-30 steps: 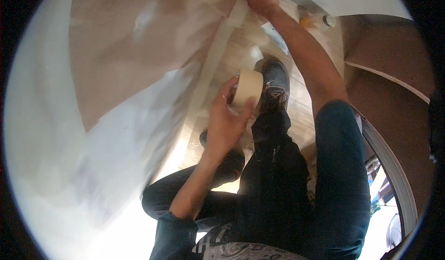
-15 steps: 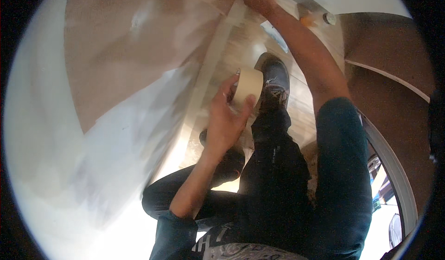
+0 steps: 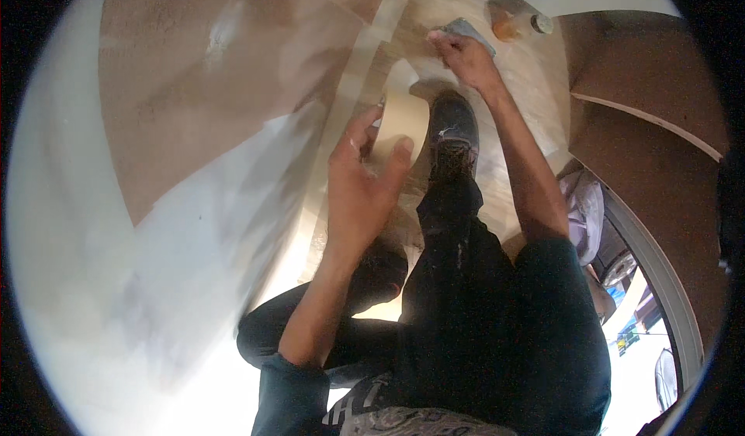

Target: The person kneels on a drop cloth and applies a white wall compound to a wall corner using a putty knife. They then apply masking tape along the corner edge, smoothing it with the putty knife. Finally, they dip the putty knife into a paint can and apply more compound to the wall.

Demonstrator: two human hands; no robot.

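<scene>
My left hand (image 3: 365,172) is wrapped round a wide roll of pale cream tape (image 3: 407,121), thumb on its outer face and fingers on its far side. A short loose end seems to stand up from the roll's top. My right hand (image 3: 468,62) is farther forward, fingers curled into a pinch; whatever they hold, if anything, is too small to make out. Just beyond its knuckles shows a grey-blue flat piece (image 3: 470,32), partly hidden by the hand. A pale tape strip (image 3: 388,18) lies along the floor's left side, near the wall foot.
My shoe (image 3: 454,125) stands on the light wooden floor, close to the roll. An orange container (image 3: 504,28) and a round-lidded container (image 3: 542,23) are at the far right. A brown-and-white panel (image 3: 233,102) rises at left; brown panels (image 3: 652,86) and a door frame (image 3: 660,265) stand at right.
My right hand has come back from the far corner, nearer to me and slightly right. My left hand and the tape roll have shifted slightly left and forward. The strip's far end is now uncovered.
</scene>
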